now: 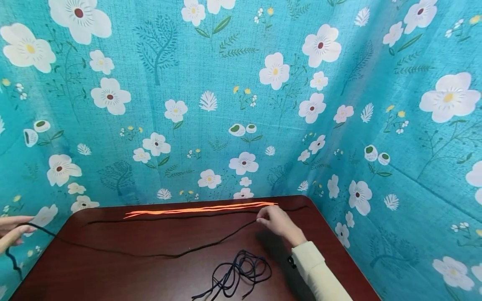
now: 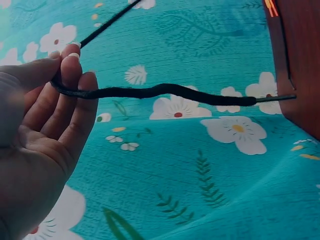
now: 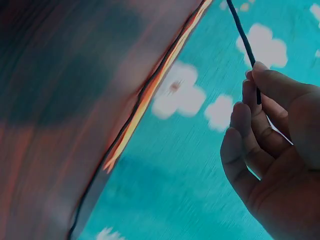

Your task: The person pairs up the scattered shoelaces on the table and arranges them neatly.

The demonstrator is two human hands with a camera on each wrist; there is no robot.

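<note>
A black shoelace (image 1: pixel 177 256) hangs in a sagging line above the table between both hands. At the far left, the left hand (image 1: pixel 13 232) pinches it between thumb and fingertips; in the left wrist view a loose length of the lace (image 2: pixel 165 92) trails from the fingers to a thin tip. Over the table's back right, the right hand (image 1: pixel 281 225) grips the other end, and the right wrist view shows the lace (image 3: pixel 243 37) between thumb and forefinger, a short end sticking out below. A loosely tangled dark lace (image 1: pixel 241 269) lies at the front, nearer the right hand.
Orange laces (image 1: pixel 203 209) lie stretched along the back edge of the dark red table (image 1: pixel 124 276). Another black lace (image 1: pixel 169 217) runs straight just in front of them. A teal flowered curtain (image 1: pixel 226 125) surrounds the table's back and sides.
</note>
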